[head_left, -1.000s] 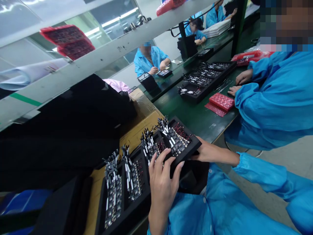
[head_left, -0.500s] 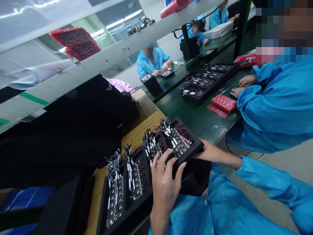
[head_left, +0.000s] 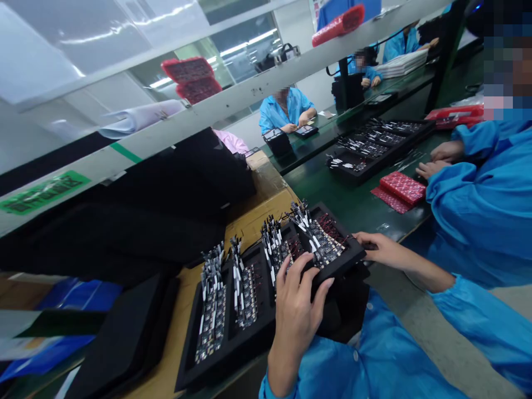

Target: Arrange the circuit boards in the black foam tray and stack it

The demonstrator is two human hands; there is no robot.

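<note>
Where the black foam tray (head_left: 233, 332) of small circuit boards (head_left: 245, 288) overhangs the near edge of the wooden bench (head_left: 245, 224), the left hand (head_left: 297, 310) grips its near rim, fingers curled over the top. The right hand (head_left: 380, 249) closes on the tray's right end corner, thumb on top.

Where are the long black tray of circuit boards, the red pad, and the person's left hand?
Long black foam tray of circuit boards (head_left: 249, 338): head view, near rim.
Red textured pad (head_left: 402, 187): head view, top face.
Left hand (head_left: 297, 302): head view, back of hand.
</note>
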